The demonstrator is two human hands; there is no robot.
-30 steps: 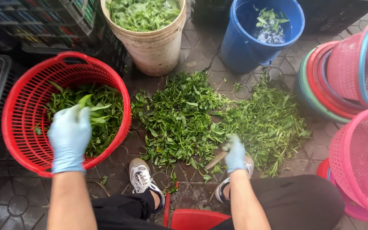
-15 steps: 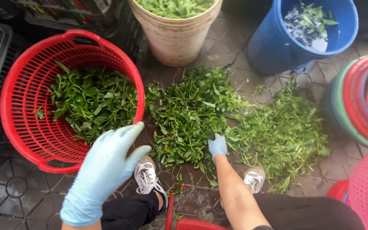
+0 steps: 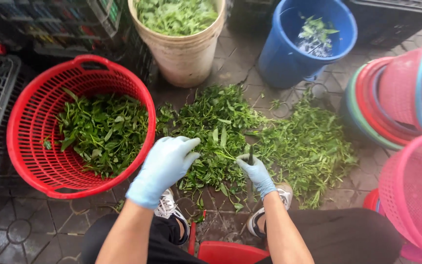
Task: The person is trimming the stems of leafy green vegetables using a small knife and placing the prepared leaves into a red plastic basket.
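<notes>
Sprigs may scatter if the blue-gloved right hand (image 3: 256, 171), pinching a stem in the loose green leaf pile (image 3: 230, 132), jerks while the open-fingered blue-gloved left hand (image 3: 167, 166) hovers empty.

A blue-gloved right hand (image 3: 256, 172) pinches a dark stem in the pile of loose green leaves (image 3: 250, 137) on the tiled floor (image 3: 15, 230). The blue-gloved left hand (image 3: 164, 166) hovers open beside the round red plastic basket's (image 3: 25, 146) right rim.

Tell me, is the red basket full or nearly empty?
Partly filled. The red basket holds a low layer of green leaves on its bottom; its mesh walls above the leaves are bare up to the rim.
</notes>
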